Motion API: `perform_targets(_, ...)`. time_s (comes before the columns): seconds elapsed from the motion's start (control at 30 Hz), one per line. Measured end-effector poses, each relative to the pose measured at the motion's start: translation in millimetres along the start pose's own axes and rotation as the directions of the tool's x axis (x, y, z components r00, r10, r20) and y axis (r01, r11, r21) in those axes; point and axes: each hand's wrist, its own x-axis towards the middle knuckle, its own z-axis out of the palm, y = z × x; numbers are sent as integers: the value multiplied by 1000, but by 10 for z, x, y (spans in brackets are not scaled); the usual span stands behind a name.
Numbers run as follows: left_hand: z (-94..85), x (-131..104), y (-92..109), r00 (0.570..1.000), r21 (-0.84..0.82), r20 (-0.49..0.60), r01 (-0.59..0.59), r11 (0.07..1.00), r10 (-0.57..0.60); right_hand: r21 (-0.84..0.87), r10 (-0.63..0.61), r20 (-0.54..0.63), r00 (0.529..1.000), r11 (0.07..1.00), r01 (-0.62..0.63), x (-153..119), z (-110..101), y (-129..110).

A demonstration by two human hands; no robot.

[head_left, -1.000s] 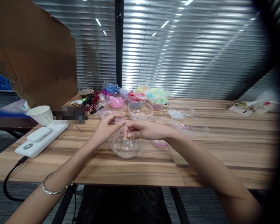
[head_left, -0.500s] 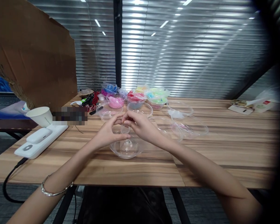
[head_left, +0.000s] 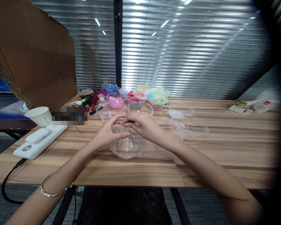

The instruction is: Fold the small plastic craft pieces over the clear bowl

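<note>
My left hand (head_left: pixel 110 132) is curved over a clear plastic bowl (head_left: pixel 128 153), its thumb apart from its fingers, beside a small clear round piece (head_left: pixel 124 128). My right hand (head_left: pixel 142 125) meets it at the fingertips, with its fingers bent and pressed together; what they hold, if anything, is too small to make out. The bowl stands near the front of the wooden table. Whether the left fingers touch the small round piece cannot be told.
Behind the hands stand clear bowls with pink (head_left: pixel 116 102), red (head_left: pixel 136 96) and green (head_left: pixel 159 99) contents. Clear lids (head_left: pixel 194 126) lie to the right. A paper cup (head_left: pixel 40 117), a white power strip (head_left: pixel 43 142) and a cardboard sheet (head_left: pixel 44 59) are at the left.
My right hand's fingers have tilted slightly downward over the bowl. My left hand has barely moved.
</note>
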Motion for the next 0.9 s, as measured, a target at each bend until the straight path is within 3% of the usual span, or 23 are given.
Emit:
perform_targets(0.67, 2, 0, 0, 1000, 54, 12, -25, 998, 24, -127, -111, 14, 994, 985, 112, -20, 9, 18)
perform_targets(0.9, -1, -1, 31, 999, 79, 38, -40, 996, 37, -92, -138, 65, 988, 985, 144, -9, -19, -10)
